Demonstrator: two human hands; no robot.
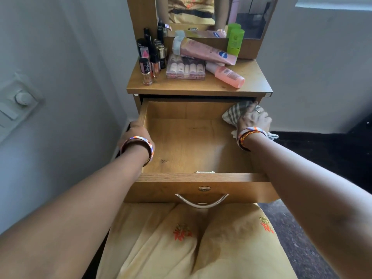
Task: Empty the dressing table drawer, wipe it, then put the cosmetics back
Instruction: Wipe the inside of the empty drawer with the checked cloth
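Bare forearms. Striped bangle on each wrist; ring on right hand; yellow embroidered garment.

Smooth wood-grain drawer; shiny metal handle; soft checked cloth; glossy plastic tubes.

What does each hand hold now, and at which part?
The right hand grips a striped cloth bunched at the drawer's right wall. The left hand holds the drawer by the top edge of its left wall.

Cosmetics on tabletop behind open drawer, cloth at its right wall
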